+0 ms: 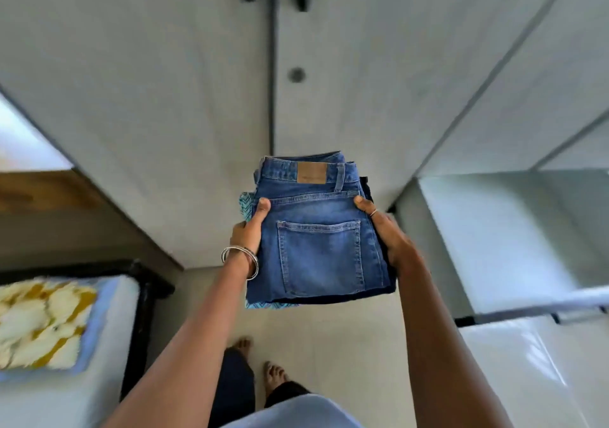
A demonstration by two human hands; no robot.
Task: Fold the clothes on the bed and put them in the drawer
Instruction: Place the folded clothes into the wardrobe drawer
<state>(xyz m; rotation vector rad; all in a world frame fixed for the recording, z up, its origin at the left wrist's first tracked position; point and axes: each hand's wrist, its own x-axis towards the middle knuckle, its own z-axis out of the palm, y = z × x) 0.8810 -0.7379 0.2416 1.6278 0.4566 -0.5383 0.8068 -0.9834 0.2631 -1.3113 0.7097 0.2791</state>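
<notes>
Probably bedroom: wardrobe (204, 81), bed (66, 328).

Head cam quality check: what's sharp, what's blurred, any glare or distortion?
Head view: folded blue denim jeans sharp, held by left hand and right hand; yellow-and-white patterned bed cover smeared with blur at the left edge; glare on the glossy white open drawer; wide-angle bending of the grey wardrobe doors.
</notes>
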